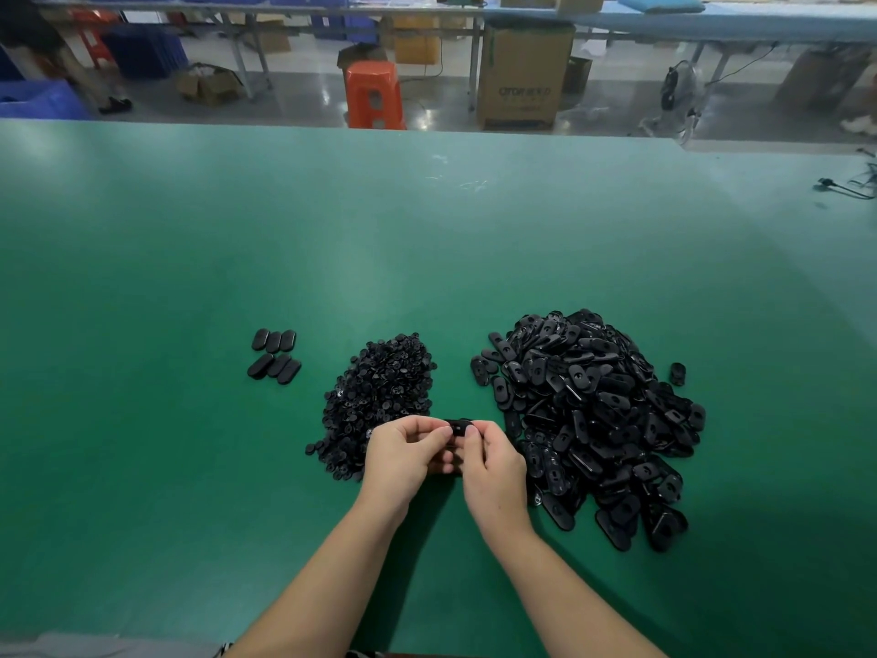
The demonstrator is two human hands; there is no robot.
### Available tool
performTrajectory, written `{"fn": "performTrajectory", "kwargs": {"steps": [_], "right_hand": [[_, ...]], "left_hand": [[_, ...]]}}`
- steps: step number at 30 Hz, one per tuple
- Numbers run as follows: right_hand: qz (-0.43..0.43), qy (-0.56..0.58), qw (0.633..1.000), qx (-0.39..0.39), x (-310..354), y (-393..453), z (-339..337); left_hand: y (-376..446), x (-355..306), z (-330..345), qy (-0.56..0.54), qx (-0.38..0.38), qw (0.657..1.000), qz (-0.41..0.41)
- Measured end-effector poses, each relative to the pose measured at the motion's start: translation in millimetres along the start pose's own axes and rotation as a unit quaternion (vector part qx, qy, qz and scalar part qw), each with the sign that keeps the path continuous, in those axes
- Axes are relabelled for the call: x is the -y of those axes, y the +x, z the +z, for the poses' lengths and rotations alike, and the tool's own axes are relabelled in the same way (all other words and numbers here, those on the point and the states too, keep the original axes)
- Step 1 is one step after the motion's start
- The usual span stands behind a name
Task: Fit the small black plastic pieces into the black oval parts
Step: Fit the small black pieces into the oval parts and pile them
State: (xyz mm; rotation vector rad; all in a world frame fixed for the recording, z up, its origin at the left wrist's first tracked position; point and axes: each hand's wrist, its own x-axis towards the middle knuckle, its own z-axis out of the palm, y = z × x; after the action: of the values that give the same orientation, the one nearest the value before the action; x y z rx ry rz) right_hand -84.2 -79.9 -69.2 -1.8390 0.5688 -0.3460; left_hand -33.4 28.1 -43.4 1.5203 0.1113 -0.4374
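Note:
A black oval part (pixel 458 427) is held between both hands just above the green table (pixel 427 239). My left hand (pixel 405 451) pinches its left end and my right hand (pixel 493 463) pinches its right end; most of the part is hidden by my fingers. A heap of small black plastic pieces (pixel 379 396) lies just behind my left hand. A larger heap of black oval parts (pixel 593 420) lies to the right of my right hand. Several oval parts (pixel 274 356) lie in two neat rows at the left.
One stray oval part (pixel 677 373) lies right of the big heap. A black cable (pixel 849 187) rests at the table's far right edge. Beyond the table stand an orange stool (pixel 374 95) and a cardboard box (pixel 522 78).

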Motion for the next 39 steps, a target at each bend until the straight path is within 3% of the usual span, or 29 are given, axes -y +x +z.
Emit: {"fn": "performTrajectory", "kwargs": {"steps": [14,22,35,39], "right_hand": [[0.006,0.095,0.995,0.023,-4,0,-1],[-0.022,0.057,0.996,0.071,-4,0,-2],[-0.048,0.025,0.999,-0.009,-3,2,-2],[0.003,0.073,0.997,0.011,-4,1,-2]], "left_hand": [[2,0,-1,-0.053,-0.037,0.998,-0.012],[-2,-7,0,-0.025,-0.011,0.999,0.021],[-8,-8,1,0.003,-0.012,1.000,0.027],[-9,-7,1,-0.005,-0.032,0.999,0.006]]}}
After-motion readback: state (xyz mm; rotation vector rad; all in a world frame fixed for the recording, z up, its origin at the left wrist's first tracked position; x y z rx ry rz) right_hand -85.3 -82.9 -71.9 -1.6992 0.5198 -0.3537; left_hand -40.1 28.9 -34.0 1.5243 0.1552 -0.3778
